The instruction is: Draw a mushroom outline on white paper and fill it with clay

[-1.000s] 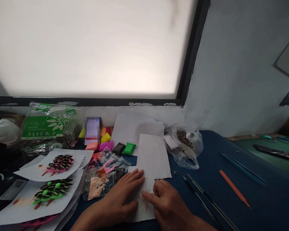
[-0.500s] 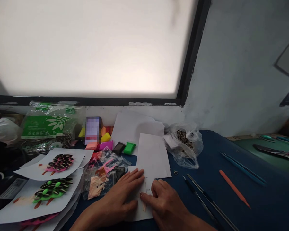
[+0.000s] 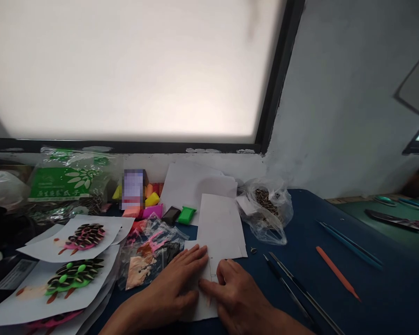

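A white sheet of paper (image 3: 193, 315) lies on the dark blue table in front of me, with faint drawn lines and a small peach-coloured smear near its lower edge. My left hand (image 3: 176, 284) rests flat on its left part, fingers together and thumb out, open and holding nothing. From the right, my right hand (image 3: 239, 293) presses a stretched index finger on the paper beside the smear. Its other fingers are curled, their tips partly hidden, and I see nothing held. A second white sheet (image 3: 219, 223) lies just beyond.
Left are stacked sheets with hedgehog figures (image 3: 73, 277) and an open bag of peach clay (image 3: 139, 272). Behind stand coloured clay packs (image 3: 186, 215) and a green seed bag (image 3: 61, 181). Right are a seed bag (image 3: 265, 200), metal tools (image 3: 293, 284), an orange tool (image 3: 337, 273) and blue tweezers (image 3: 351, 244).
The right index finger has shifted slightly left on the paper. My left hand stays in place. The whole view has moved a little.
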`<state>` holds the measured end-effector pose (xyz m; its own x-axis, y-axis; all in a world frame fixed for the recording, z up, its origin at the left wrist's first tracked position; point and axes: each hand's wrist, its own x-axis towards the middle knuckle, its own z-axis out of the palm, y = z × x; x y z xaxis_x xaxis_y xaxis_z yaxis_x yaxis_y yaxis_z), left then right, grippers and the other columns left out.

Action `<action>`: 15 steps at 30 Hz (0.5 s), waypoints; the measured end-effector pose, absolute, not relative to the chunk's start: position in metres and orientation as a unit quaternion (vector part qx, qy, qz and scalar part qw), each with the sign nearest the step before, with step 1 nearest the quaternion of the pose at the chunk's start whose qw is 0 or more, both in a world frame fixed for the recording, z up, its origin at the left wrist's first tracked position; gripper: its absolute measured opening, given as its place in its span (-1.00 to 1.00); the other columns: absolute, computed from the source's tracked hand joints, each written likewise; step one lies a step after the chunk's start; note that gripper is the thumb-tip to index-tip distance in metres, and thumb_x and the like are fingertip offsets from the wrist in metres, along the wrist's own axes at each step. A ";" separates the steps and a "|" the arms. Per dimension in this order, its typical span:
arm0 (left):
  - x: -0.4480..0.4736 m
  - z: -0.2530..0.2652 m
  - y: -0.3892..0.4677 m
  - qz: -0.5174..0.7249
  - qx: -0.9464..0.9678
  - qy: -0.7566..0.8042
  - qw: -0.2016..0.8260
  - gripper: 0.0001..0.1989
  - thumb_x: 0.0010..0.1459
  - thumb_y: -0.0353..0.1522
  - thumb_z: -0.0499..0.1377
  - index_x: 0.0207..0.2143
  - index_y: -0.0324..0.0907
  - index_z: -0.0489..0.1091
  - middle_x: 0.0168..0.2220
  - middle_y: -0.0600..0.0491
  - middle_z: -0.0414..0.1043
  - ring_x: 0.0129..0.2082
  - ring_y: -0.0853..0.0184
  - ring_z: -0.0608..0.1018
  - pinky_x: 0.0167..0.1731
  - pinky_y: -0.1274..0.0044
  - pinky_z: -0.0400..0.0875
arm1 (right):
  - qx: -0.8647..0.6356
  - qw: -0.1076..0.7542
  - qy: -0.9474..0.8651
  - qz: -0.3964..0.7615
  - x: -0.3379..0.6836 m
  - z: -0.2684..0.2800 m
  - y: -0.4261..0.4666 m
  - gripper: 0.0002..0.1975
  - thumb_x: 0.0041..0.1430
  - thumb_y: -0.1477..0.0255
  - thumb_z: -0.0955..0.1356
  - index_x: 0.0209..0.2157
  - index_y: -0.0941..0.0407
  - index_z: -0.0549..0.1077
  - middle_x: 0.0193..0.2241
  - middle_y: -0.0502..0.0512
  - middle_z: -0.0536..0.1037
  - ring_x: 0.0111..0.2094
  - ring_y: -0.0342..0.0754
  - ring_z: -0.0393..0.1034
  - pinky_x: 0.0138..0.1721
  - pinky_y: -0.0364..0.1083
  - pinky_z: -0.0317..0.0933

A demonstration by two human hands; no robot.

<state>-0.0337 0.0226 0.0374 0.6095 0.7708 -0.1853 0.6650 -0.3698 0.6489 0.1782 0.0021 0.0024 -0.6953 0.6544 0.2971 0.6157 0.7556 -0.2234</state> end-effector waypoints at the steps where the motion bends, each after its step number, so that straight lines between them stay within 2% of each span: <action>1: -0.034 0.038 0.022 0.079 0.823 0.438 0.353 -0.19 -0.02 -0.48 0.06 0.35 -0.13 0.12 0.41 0.13 -0.16 0.40 0.10 -0.10 0.33 0.24 -0.20 | -0.346 0.182 -0.919 0.053 0.177 0.002 0.002 -0.68 -0.10 0.60 0.29 -0.23 0.13 0.43 -0.38 0.06 0.23 -0.36 0.01 0.15 -0.37 -0.07 0.03; 5: -0.034 0.037 0.022 0.080 0.823 0.437 0.355 -0.19 -0.01 -0.48 0.07 0.36 -0.07 0.11 0.41 0.14 -0.15 0.41 0.13 -0.10 0.34 0.24 -0.20 | -0.352 0.186 -0.916 0.054 0.178 0.002 0.002 -0.73 -0.05 0.59 0.29 -0.24 0.14 0.43 -0.38 0.06 0.22 -0.35 0.02 0.15 -0.36 -0.07 0.04; 10: -0.034 0.036 0.023 0.043 0.825 0.435 0.359 -0.18 0.03 -0.49 0.06 0.39 -0.17 0.02 0.43 0.08 -0.27 0.42 0.19 -0.21 0.35 0.25 -0.30 | -0.360 0.214 -0.904 0.087 0.184 0.003 0.000 -0.59 -0.01 0.64 0.24 -0.10 0.19 0.46 -0.35 0.09 0.24 -0.33 0.02 0.17 -0.33 -0.06 0.10; 15: -0.034 0.038 0.024 0.034 0.824 0.436 0.361 -0.18 0.03 -0.50 0.06 0.39 -0.20 0.00 0.44 0.08 -0.30 0.42 0.20 -0.22 0.35 0.22 -0.29 | -0.361 0.199 -0.907 0.090 0.184 0.004 0.000 -0.63 -0.06 0.65 0.26 -0.18 0.20 0.50 -0.37 0.10 0.25 -0.35 0.02 0.17 -0.35 -0.05 0.07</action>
<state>-0.0342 0.0236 0.0383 0.6175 0.7426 -0.2595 0.6941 -0.3591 0.6240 0.1841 -0.0002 0.0044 -0.6607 0.6898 0.2959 0.6182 0.7237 -0.3067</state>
